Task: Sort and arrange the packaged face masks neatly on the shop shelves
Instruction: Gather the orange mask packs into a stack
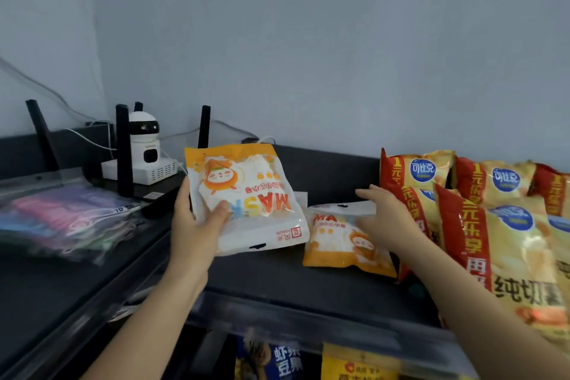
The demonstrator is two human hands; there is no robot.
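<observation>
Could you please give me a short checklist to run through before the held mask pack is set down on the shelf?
1. Grip: ok, the left hand holds the mask pack, thumb on its front.
2. Held pack the right way up: not ok, its print reads upside down.
3. The second mask pack lies flat on the shelf: ok.
4. Both packs face alike: not ok, their hang holes point opposite ways.
5. Contact of the right hand with the second pack: cannot tell, blurred.
6. Bare shelf to the left of the second pack: ok.
</observation>
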